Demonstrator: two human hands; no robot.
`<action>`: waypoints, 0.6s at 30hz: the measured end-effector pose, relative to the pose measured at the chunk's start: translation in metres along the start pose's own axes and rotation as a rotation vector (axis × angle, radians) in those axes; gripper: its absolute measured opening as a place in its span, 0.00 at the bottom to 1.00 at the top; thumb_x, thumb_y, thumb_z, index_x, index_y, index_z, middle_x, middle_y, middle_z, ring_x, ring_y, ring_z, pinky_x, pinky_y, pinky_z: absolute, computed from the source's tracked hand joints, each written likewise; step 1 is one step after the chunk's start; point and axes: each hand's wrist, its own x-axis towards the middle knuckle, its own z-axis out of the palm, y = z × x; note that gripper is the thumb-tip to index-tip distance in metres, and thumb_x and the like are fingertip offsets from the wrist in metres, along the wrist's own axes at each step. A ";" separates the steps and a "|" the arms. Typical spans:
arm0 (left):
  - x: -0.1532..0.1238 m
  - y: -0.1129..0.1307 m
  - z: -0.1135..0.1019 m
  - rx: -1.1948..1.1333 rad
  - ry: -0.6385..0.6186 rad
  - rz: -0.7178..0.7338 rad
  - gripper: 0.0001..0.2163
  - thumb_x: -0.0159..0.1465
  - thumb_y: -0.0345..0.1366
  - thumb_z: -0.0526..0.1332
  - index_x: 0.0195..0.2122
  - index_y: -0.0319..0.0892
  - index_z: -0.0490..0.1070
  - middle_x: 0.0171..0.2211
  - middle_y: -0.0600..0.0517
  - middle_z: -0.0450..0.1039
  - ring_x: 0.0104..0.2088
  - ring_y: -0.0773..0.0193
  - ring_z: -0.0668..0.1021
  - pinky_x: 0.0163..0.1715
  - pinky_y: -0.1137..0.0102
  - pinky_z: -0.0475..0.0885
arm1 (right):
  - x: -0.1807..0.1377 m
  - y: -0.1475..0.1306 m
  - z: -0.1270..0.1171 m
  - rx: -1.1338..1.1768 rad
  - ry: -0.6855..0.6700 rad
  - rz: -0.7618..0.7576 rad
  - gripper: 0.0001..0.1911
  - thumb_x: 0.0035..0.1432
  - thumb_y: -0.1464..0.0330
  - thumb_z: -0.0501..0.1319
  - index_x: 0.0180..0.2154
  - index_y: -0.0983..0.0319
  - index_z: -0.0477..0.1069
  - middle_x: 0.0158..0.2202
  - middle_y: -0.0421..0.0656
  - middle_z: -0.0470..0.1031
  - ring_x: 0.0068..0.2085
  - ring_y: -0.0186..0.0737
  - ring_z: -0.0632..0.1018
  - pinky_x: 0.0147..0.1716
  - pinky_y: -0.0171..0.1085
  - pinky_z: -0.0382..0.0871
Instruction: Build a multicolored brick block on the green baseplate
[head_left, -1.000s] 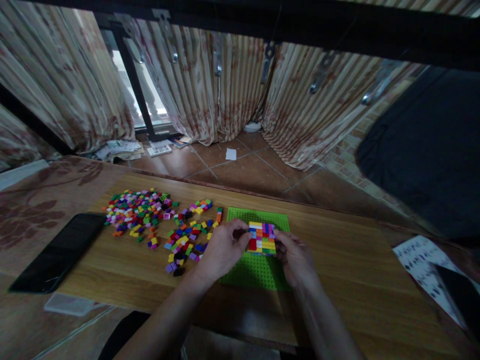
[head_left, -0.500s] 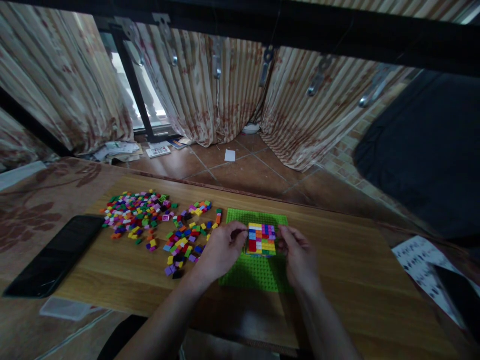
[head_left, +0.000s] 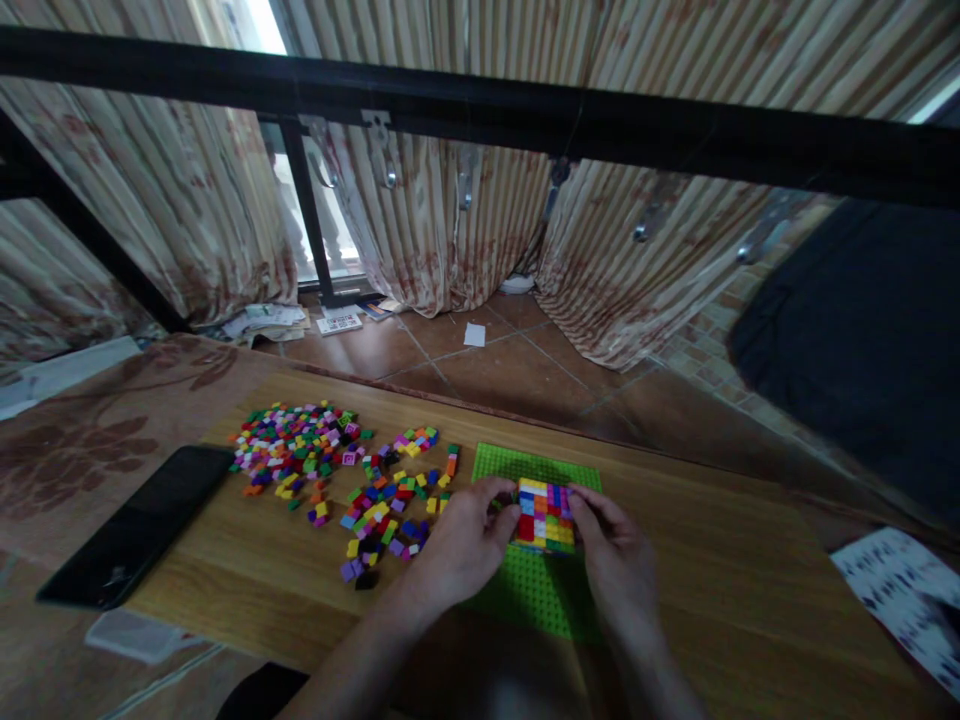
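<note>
A block of multicoloured toy bricks (head_left: pixel 545 516), with white, blue, red, purple and yellow on its top, is over the green studded baseplate (head_left: pixel 536 590). My left hand (head_left: pixel 471 535) has its thumb and fingers closed at the block's left edge. At the right edge, the thumb and fingers of my right hand (head_left: pixel 616 545) press against the block. Whether the block rests on the baseplate or is raised slightly I cannot tell. The fingertips are partly hidden behind the block.
Loose bricks (head_left: pixel 382 505) lie left of the baseplate, and a larger pile (head_left: pixel 296 440) sits farther left. A black tablet-like slab (head_left: pixel 139 525) overlaps the left end of the wooden table (head_left: pixel 720 580). A printed sheet (head_left: pixel 900 590) lies at the right.
My right hand has closed in on the block's right edge. The head view has shifted, so the whole scene sits lower and farther right.
</note>
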 end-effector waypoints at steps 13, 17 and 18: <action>0.003 0.008 -0.021 0.144 0.167 0.074 0.13 0.66 0.30 0.53 0.45 0.39 0.77 0.37 0.47 0.80 0.35 0.62 0.79 0.37 0.70 0.72 | -0.025 0.000 0.005 -0.880 -0.125 -0.869 0.29 0.69 0.55 0.47 0.66 0.61 0.57 0.67 0.54 0.61 0.68 0.56 0.61 0.64 0.63 0.50; 0.006 0.005 -0.049 0.219 0.252 0.081 0.12 0.66 0.30 0.54 0.40 0.40 0.77 0.32 0.49 0.79 0.32 0.63 0.78 0.34 0.72 0.70 | -0.028 0.009 0.008 -1.018 -0.189 -0.889 0.33 0.69 0.52 0.45 0.68 0.61 0.53 0.68 0.53 0.61 0.68 0.57 0.60 0.64 0.66 0.45; 0.006 0.003 -0.057 0.251 0.272 0.065 0.11 0.66 0.30 0.54 0.38 0.40 0.77 0.31 0.50 0.78 0.31 0.64 0.77 0.32 0.73 0.69 | -0.028 0.010 0.008 -1.030 -0.186 -0.886 0.34 0.69 0.51 0.44 0.68 0.61 0.53 0.68 0.54 0.60 0.68 0.58 0.59 0.64 0.66 0.46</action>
